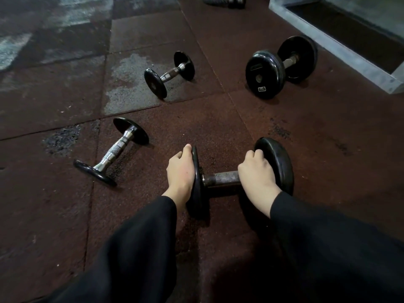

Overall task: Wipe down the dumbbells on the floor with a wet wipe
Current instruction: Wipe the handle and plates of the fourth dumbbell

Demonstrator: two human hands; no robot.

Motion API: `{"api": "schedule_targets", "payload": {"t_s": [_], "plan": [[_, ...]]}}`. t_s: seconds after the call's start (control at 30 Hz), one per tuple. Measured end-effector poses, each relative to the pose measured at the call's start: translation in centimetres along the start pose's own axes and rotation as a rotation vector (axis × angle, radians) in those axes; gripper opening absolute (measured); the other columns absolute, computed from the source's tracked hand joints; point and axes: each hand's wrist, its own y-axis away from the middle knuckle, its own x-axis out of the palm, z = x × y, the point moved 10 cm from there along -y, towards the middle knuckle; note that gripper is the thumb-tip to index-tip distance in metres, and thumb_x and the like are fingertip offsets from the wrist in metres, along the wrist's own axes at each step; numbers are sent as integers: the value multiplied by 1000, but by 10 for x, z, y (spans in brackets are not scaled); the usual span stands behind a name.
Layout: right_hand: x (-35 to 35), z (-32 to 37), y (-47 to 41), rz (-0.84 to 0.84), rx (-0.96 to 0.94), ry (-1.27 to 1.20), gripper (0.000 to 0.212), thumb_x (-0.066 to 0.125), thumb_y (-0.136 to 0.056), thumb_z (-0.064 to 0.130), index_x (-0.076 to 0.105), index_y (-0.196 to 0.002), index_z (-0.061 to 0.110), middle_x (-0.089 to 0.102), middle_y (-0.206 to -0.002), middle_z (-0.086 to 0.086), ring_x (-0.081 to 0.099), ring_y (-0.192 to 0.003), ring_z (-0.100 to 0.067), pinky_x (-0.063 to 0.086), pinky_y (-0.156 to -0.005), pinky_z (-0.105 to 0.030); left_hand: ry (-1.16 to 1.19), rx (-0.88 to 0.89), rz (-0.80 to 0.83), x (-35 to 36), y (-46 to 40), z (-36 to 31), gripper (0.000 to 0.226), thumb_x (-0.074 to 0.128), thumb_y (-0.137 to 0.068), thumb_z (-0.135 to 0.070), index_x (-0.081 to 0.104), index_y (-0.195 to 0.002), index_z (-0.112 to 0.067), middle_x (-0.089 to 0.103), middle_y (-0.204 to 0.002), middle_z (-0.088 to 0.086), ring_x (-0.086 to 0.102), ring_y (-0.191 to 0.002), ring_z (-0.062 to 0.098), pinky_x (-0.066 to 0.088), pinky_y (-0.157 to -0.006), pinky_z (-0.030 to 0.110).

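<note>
A black dumbbell (220, 179) with a dull metal handle lies on the floor right in front of me. My left hand (180, 171) grips the outer side of its left plate, thumb over the rim. My right hand (256, 171) grips the inner side of its right plate (282, 162), fingers curled over the top edge. No wet wipe shows in either hand. Three more dumbbells lie on the floor: a chrome-handled one (113, 152) to the left, a small one (169, 74) further off, and a big one (282, 66) at the far right.
The floor is worn reddish-brown rubber tiles (218, 119) with pale scuffed patches (129, 84). A grey concrete kerb (349, 53) runs along the upper right. More dark equipment (225, 1) sits at the top edge. My black sleeves fill the lower frame.
</note>
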Motion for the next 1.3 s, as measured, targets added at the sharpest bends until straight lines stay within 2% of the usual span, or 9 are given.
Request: {"api": "schedule_targets", "payload": {"t_s": [0.17, 0.33, 0.5, 0.6, 0.7, 0.87, 1.1, 1.23, 1.3], "plan": [[-2, -4, 11, 51, 49, -141, 33, 36, -93, -3, 50, -124, -4, 45, -124, -16, 40, -119, -32, 44, -92, -33, 9, 2, -9, -2, 0, 1, 54, 42, -92, -48, 59, -122, -7, 61, -125, 11, 55, -116, 29, 40, -104, 41], [-5, 23, -7, 157, -57, -383, 32, 50, -88, 0, 52, -120, 0, 55, -123, -17, 45, -120, -33, 45, -91, -40, 10, 21, -31, -3, 4, -5, 46, 43, -93, -43, 62, -114, -6, 62, -119, 13, 56, -111, 29, 40, -95, 36], [-15, 64, -8, 105, -225, -551, 22, 44, -92, 7, 53, -111, 3, 63, -111, -15, 54, -110, -32, 42, -85, -35, 1, 32, -15, -2, 4, -6, 34, 43, -93, -41, 61, -86, -13, 65, -101, 11, 59, -102, 29, 40, -85, 34], [-15, 55, 4, -20, -273, -694, 12, 47, -88, 0, 53, -93, 9, 58, -84, -6, 53, -100, -30, 32, -71, -29, 22, 35, -24, -3, 5, -5, 36, 44, -93, -41, 63, -84, -12, 67, -105, 17, 60, -105, 34, 43, -90, 39], [-11, 50, 6, -40, -298, -776, 18, 49, -90, 7, 51, -75, 17, 64, -84, -9, 56, -92, -29, 33, -68, -30, 17, 40, -29, -3, 5, -4, 38, 44, -93, -41, 63, -80, -11, 68, -97, 15, 60, -106, 34, 43, -86, 37], [-21, 68, -8, -8, -321, -632, 20, 44, -90, 7, 63, -96, 8, 66, -103, -12, 57, -104, -30, 42, -81, -35, 20, 25, -38, -4, 4, -4, 45, 44, -92, -42, 66, -106, -5, 66, -113, 15, 59, -109, 31, 42, -96, 38], [-15, 71, 9, -135, -421, -608, 24, 44, -90, 6, 63, -104, 11, 65, -105, -5, 55, -106, -26, 45, -88, -34, 19, 48, -35, -4, 5, -6, 37, 44, -93, -40, 63, -81, -11, 68, -103, 16, 60, -103, 31, 42, -88, 37], [-15, 64, 36, -380, -386, -653, 42, 36, -81, 11, 67, -108, 2, 70, -107, -11, 65, -103, -26, 53, -88, -33, 26, 44, -30, -3, 5, -7, 37, 44, -93, -40, 60, -71, -16, 63, -88, 7, 58, -92, 25, 41, -84, 34], [-2, 62, 51, -472, -397, -600, 47, 34, -80, 7, 60, -118, 1, 66, -118, -12, 58, -115, -24, 38, -104, -24, 18, 57, -26, -3, 5, -6, 37, 43, -93, -41, 63, -79, -13, 64, -88, 5, 58, -91, 22, 42, -86, 35]]}}
